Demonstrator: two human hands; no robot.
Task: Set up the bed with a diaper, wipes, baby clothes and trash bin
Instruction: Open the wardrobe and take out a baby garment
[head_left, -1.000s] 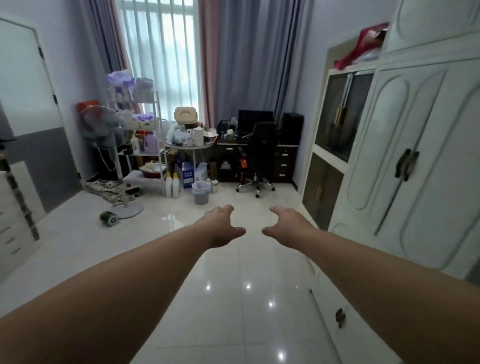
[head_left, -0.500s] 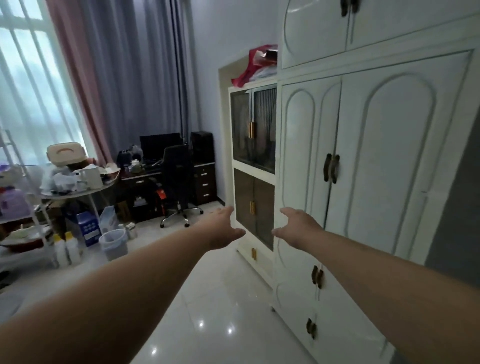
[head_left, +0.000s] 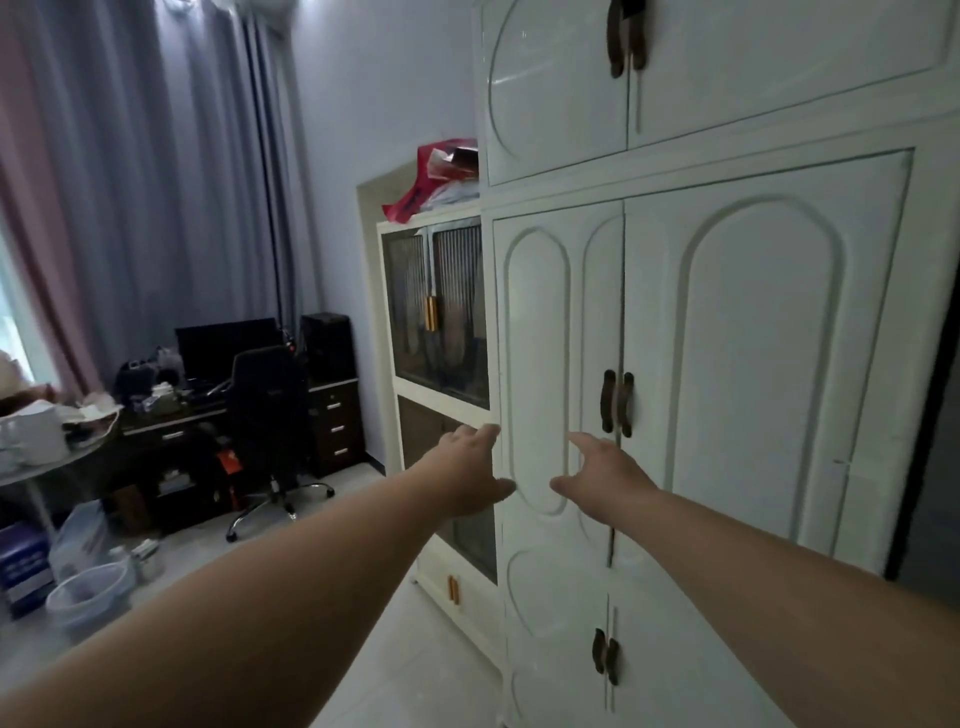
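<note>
both arms stretched forward at chest height toward a white wardrobe (head_left: 727, 364). left hand (head_left: 467, 475) released, fingers loosely extended, holding nothing, seen in front of the wardrobe's left edge. right hand (head_left: 605, 486) likewise released, fingers spread, thumb pointing left, holding nothing, just below and left of the dark door handles (head_left: 616, 402); contact with the door panel impossible to tell. wardrobe doors closed, with a second pair of handles (head_left: 605, 656) lower down. trash bin (head_left: 85, 597), pale blue and lined with a bag, standing on the floor at lower left, well apart from both hands. no diaper, wipes or baby clothes identifiable. beside the wardrobe, a cream cabinet (head_left: 436, 338) with ribbed glass doors and red bags (head_left: 436, 176) on top. further back, a dark desk (head_left: 234, 410) with a monitor, an office chair (head_left: 267, 421) pulled up to it, grey curtains (head_left: 182, 182) behind.
</note>
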